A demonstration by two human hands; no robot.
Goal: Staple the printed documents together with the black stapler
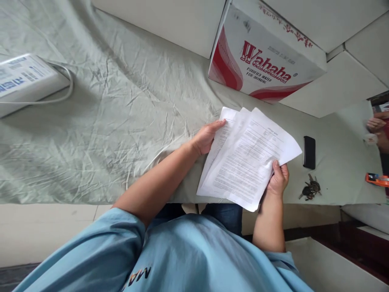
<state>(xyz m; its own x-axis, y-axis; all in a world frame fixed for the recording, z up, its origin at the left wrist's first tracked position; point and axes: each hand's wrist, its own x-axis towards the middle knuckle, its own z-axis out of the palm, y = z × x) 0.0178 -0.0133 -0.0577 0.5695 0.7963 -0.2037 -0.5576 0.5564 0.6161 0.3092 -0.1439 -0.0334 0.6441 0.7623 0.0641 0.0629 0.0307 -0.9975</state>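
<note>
Several printed sheets of paper [243, 158] are fanned out between my two hands, above the near edge of the cloth-covered table. My left hand [208, 136] grips the left side of the sheets, thumb on top and the other fingers mostly hidden beneath. At the lower right edge, my right hand [278, 178] pinches the papers, its thumb on the front sheet. The top right corner of that front sheet bends outward. Text covers the pages but is too small to read.
A Wahaha water carton [255, 56] stands at the back. Right of the papers lie a black phone [309, 152] and a bunch of keys [310, 188]. A white box-shaped device [30, 81] with a cable sits far left. Another person's hand [377, 121] and an orange tool [377, 179] show far right.
</note>
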